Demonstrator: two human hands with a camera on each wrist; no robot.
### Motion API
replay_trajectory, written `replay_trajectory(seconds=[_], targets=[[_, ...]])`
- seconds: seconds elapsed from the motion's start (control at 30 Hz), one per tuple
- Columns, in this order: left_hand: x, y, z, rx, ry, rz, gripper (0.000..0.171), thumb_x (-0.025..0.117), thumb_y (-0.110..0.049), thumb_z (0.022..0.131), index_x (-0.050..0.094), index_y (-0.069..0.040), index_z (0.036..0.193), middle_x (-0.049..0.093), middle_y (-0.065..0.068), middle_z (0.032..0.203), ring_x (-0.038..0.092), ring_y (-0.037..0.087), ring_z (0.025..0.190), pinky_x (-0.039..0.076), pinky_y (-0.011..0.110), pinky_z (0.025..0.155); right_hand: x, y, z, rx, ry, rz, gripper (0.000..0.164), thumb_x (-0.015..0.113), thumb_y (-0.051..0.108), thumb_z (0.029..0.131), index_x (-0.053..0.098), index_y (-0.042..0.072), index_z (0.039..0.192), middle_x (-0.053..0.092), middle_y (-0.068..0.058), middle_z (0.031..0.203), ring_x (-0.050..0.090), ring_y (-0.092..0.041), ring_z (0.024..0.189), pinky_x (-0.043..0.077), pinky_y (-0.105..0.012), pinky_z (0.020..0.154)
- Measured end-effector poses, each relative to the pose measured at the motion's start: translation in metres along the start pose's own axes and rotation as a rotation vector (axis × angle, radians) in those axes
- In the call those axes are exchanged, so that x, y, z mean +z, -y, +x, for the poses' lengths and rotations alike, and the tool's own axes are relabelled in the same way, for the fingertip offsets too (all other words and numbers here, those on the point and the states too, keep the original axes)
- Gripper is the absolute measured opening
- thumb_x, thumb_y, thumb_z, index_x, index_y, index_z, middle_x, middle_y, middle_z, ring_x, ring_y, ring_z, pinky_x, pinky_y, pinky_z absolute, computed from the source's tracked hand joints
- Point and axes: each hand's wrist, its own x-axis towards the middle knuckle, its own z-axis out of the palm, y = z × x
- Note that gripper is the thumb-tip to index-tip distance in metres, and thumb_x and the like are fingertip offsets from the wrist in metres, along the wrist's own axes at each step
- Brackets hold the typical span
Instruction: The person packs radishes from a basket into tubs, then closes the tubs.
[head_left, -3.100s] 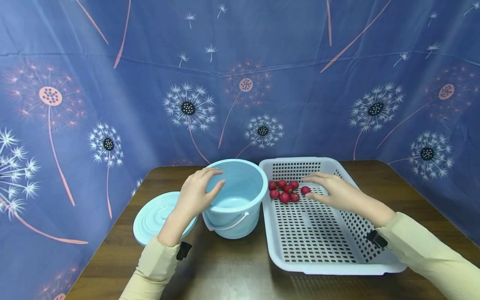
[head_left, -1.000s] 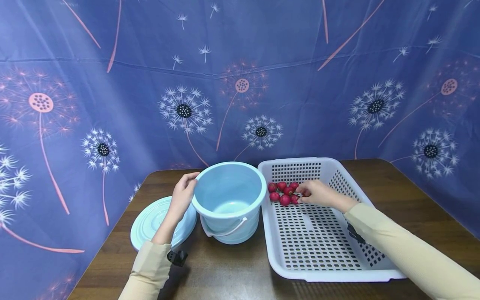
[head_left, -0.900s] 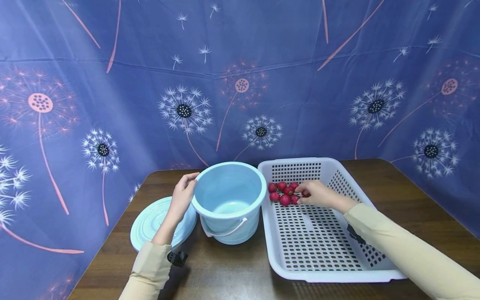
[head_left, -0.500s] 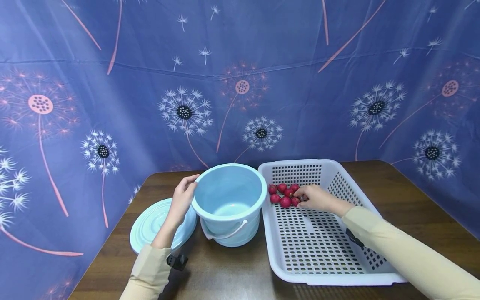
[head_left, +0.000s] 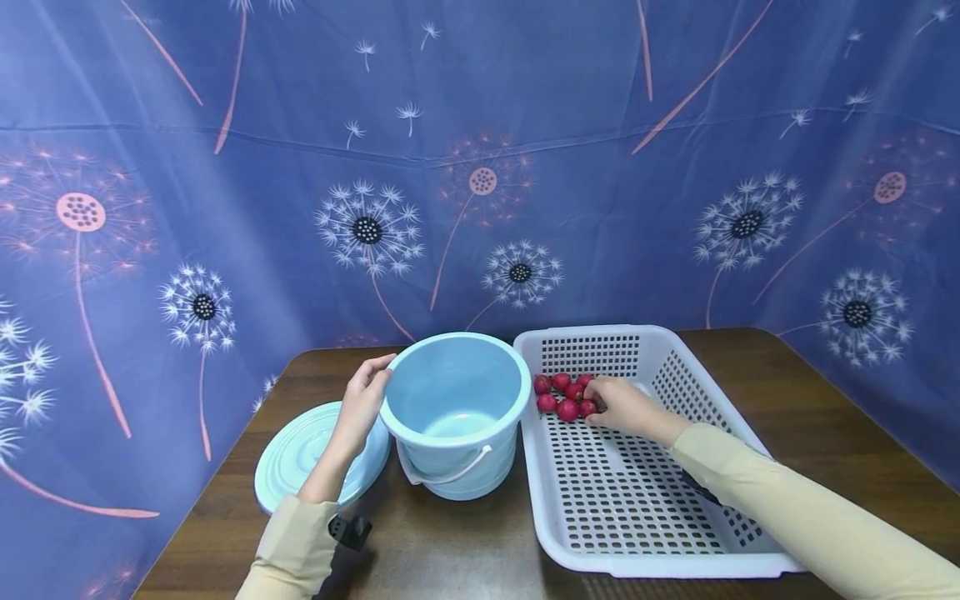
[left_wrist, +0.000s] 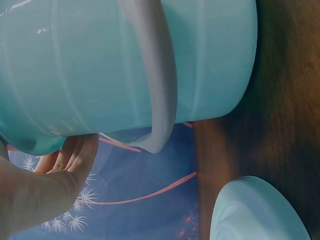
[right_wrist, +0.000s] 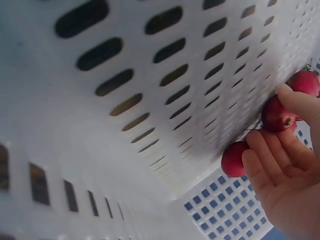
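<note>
The right hand [head_left: 626, 407] pinches a red radish [right_wrist: 275, 115] between thumb and fingers in the basket [head_left: 622, 567], at the cluster's right edge, probably the easiest side to reach. The left hand [head_left: 363, 407] touches the left rim of the bucket [head_left: 467, 468], likely steadying it, though I cannot tell whether that grip closes; the lid [head_left: 303, 450] lies aside on the tabletop [head_left: 450, 550], leaving the bucket uncovered.

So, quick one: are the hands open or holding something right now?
Left hand: touching the bucket rim; whether it grips cannot be told.
Right hand: closed, holding a red radish.
</note>
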Motion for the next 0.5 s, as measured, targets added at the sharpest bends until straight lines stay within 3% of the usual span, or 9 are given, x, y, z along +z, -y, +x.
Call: replay_trajectory(seconds=[0.17,0.5], targets=[[0.000,0.001,0.001,0.000,-0.008,-0.003,0.037,0.041,-0.018,0.097,0.049,-0.005,0.130,0.050,0.014,0.136,0.046,0.029,0.126,0.034,0.044,0.106,-0.004,0.001,0.001,-0.019,0.012,-0.001,0.029,0.079,0.013,0.071,0.066,0.002,0.095,0.064,-0.005,0.085,0.056,-0.013,0.072,0.048,-0.028,0.064],[0.004,0.000,-0.001,0.017,-0.025,-0.049,0.036,0.041,-0.015,0.097,0.050,-0.003,0.129,0.048,0.016,0.137,0.044,0.029,0.127,0.031,0.045,0.107,-0.019,0.000,0.002,-0.009,-0.005,0.100,0.026,0.077,0.008,0.072,0.064,-0.001,0.093,0.066,-0.006,0.081,0.061,-0.014,0.072,0.052,-0.030,0.066]])
